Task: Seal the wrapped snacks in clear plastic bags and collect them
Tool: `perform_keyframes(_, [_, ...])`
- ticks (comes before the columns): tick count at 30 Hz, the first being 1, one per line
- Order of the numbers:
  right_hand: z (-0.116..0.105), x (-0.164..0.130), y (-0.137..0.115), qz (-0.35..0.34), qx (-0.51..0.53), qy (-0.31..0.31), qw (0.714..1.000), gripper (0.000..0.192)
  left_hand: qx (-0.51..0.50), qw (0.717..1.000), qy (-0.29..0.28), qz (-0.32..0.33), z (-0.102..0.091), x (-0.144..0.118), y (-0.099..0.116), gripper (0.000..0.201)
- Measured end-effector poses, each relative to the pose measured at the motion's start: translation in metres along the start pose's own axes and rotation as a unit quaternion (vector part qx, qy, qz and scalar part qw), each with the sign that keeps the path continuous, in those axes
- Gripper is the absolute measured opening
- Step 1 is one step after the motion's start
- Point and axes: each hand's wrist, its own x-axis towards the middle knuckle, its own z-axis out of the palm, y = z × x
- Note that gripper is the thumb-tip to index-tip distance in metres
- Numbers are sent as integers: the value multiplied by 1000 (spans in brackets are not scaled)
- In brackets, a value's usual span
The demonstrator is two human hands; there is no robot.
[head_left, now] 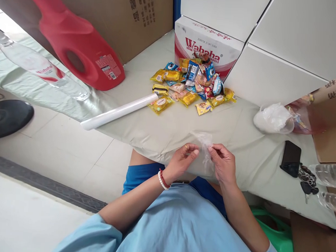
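Head view: clear plastic film (207,139), presumably light, limp, slippery, best taken by an edge; right hand (224,164) pinches it, left hand (180,160) curls alongside, grip uncertain

The only view comes from a camera worn on the person's head, looking forward and steeply down over the blue shirt (175,225), which fills six o'clock from close up. The left hand (183,159) lies toward five o'clock of the frame centre and the right hand (224,163) toward four, both fairly near the lens. The wide view takes in the cloth-covered tabletop (231,121) on a slant, reaching a white carton (208,46) farther off at one o'clock and tiled floor (86,174) at eight.
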Motion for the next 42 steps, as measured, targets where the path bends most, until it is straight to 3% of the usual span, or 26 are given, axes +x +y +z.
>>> perform_keyframes(4, [5,1,-5,32,5,-8,999,25,-42,999,-12,-26,5,3,0,35])
perform_keyframes(7, [-2,6,-14,64,43,0,997,29,-98,995,3,-33,-5,4,1,34])
perform_keyframes(11, [-30,15,-25,103,91,43,990,36,-170,984,24,-45,-24,4,4,38])
perform_keyframes(14, [-60,21,-22,119,85,89,985,40,-197,976,72,-52,-35,5,6,39])
perform_keyframes(17, [-92,29,-14,128,-8,97,987,42,-168,979,112,-40,-40,8,5,41])
perform_keyframes(20, [-113,39,-15,68,-222,113,966,36,-101,987,125,1,-42,11,1,42])
perform_keyframes(23, [-102,49,-34,-65,-358,128,923,30,-44,992,110,36,-39,11,-1,41])
perform_keyframes(24, [-91,53,-41,-103,-363,94,922,28,-32,993,102,41,-37,10,0,40])
perform_keyframes(26, [-61,64,-49,-139,-334,-45,931,29,-15,995,90,47,-33,8,4,41])
perform_keyframes(29, [-15,90,-44,-67,-250,-241,935,54,5,996,72,53,-30,6,10,44])
perform_keyframes(30, [-4,100,-39,-23,-219,-281,934,56,10,996,71,55,-30,5,11,45])
perform_keyframes(32, [10,117,-31,39,-176,-321,930,42,18,995,81,59,-34,7,11,45])
perform_keyframes(35, [10,134,-33,24,-160,-311,937,31,6,989,132,61,-40,18,11,41])
perform_keyframes(38, [-4,137,-57,-90,-205,-254,941,30,-46,980,184,60,-44,35,12,36])
perform_keyframes(42, [-28,110,-91,-259,-302,-134,907,21,-110,970,208,60,-46,61,20,30])
